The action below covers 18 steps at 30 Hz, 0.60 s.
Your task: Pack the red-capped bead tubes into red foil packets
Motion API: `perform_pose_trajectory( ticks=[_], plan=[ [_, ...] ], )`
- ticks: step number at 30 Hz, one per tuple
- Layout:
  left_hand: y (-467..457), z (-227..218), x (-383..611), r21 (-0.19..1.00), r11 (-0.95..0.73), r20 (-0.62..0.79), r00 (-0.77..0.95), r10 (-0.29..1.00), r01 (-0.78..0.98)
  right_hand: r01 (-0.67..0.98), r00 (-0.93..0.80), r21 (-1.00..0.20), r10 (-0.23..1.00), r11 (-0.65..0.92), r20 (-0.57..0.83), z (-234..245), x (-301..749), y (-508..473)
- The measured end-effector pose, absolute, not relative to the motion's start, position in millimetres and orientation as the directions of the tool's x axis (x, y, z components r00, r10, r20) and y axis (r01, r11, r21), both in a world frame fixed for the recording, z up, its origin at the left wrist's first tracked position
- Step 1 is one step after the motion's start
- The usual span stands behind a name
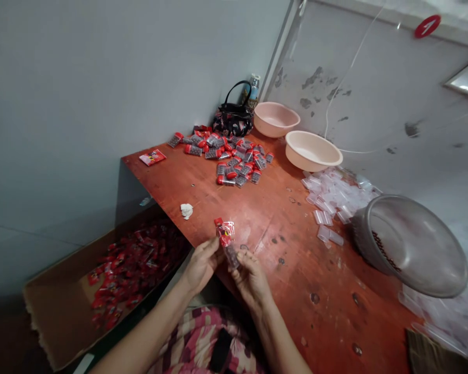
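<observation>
My left hand [202, 264] and my right hand [250, 278] meet at the near edge of the red-brown table [296, 270]. Together they pinch a small red-capped container in a clear red-printed packet [226, 239], held upright just above the table. Both hands have their fingers closed on it. A pile of several similar red-capped containers [226, 156] lies at the far end of the table.
A cardboard box [109, 280] with several red packets stands on the floor to the left. Two pink basins [312, 150], a metal bowl [409, 244], clear empty cases [335, 200], a black bag [234, 117], a red card [152, 157] and a crumpled white scrap [186, 210] are on the table.
</observation>
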State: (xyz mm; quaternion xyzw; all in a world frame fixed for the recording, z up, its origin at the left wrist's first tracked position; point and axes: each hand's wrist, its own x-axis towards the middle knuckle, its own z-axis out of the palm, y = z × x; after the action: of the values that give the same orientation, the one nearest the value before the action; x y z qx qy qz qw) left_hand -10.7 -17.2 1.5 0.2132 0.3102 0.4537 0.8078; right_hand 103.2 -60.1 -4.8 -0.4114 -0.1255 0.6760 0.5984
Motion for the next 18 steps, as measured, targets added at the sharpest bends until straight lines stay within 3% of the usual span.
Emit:
perform_pose_trajectory(
  ticks=[3, 9, 18],
  plan=[
    [-16, 1, -3, 0.593, 0.552, -0.347, 0.433, 0.832, -0.586, -0.684, 0.013, -0.661, 0.901, -0.308, -0.433, -4, 101, -63],
    [-16, 2, 6, 0.603, 0.452, -0.361, 0.281, 0.889, -0.657, -0.408, 0.128, -0.881, 0.941, -0.239, -0.314, 5, 100, -71],
    [-18, 8, 6, 0.667, 0.508, -0.392, 0.323, 0.861, -0.544, -0.245, 0.223, -0.952, 0.945, -0.184, -0.24, 4, 99, -70]
  ],
)
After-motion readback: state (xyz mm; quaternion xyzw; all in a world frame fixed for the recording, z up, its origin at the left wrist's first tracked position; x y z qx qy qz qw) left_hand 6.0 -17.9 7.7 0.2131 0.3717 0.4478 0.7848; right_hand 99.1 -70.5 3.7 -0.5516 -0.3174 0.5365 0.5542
